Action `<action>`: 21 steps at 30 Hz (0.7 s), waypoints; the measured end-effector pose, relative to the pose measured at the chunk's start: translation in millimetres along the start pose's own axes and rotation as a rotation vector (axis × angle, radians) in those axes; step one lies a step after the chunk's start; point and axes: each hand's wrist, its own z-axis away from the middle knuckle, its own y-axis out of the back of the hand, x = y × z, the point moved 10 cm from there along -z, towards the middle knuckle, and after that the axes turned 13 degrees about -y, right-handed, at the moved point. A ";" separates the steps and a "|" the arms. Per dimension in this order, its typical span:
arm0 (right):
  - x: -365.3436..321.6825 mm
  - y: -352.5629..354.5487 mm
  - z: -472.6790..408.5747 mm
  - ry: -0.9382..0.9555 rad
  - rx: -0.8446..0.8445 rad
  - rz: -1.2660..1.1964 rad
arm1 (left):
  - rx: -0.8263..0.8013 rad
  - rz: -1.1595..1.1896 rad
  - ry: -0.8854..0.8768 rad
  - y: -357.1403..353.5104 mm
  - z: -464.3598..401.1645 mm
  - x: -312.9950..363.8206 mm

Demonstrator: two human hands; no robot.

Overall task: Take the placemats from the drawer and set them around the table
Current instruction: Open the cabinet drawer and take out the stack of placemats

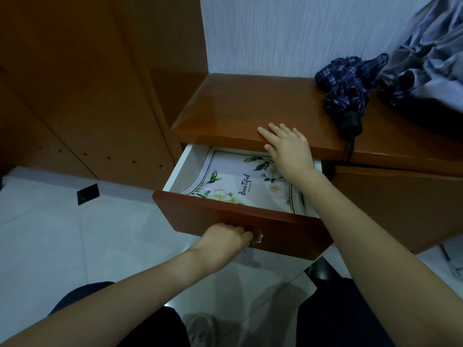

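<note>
A brown wooden drawer [215, 219] with a white inside stands pulled partly open. White placemats [233, 182] with a floral print and the word "Beautiful" lie flat in it; how many are stacked I cannot tell. My left hand [224, 237] is closed on the small metal drawer handle [258, 237] at the drawer's front. My right hand [286, 149] rests flat, fingers spread, on the front edge of the brown cabinet top [238, 108] just above the drawer, holding nothing.
A folded dark checked umbrella [347, 91] lies on the cabinet top at the right, beside grey-blue cloth [431, 58]. A tall wooden cupboard [75, 83] stands to the left. Pale tiled floor [62, 234] lies below, with my knees at the bottom.
</note>
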 end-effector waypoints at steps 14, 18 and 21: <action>-0.2 2.4 0.2 -0.001 0.014 -0.020 | 0.188 0.053 0.193 82.4 -14.1 -28.6; -2.0 8.8 -3.4 0.075 0.015 0.081 | 0.080 0.058 0.227 59.2 -18.9 -34.3; 1.8 10.4 -7.3 0.116 -0.012 0.070 | 0.112 0.028 0.250 62.1 -17.0 -36.1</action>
